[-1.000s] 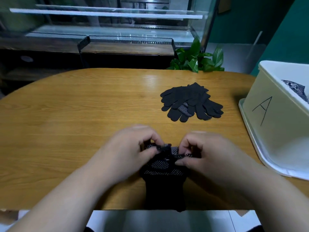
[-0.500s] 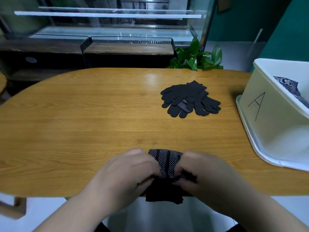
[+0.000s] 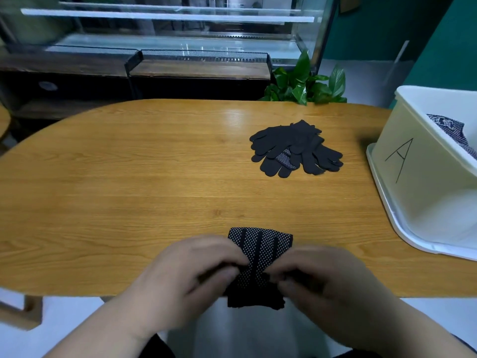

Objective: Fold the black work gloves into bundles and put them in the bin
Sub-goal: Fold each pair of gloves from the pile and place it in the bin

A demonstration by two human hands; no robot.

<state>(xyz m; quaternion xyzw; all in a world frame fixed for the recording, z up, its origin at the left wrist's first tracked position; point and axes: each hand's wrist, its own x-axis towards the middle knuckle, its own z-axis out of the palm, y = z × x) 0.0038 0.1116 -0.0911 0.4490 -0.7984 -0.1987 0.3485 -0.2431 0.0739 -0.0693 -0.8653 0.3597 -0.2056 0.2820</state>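
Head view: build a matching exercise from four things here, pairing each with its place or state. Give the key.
Things:
1. half-folded glove
2. loose glove pile
3. white bin
4. plant

Places or states:
a. beyond the far edge of the table
b. at the right end, marked A
c. gripped by the left hand and right hand
d. lying untouched, right of mid-table

Pairs: 1-c, 2-d, 3-b, 4-a.
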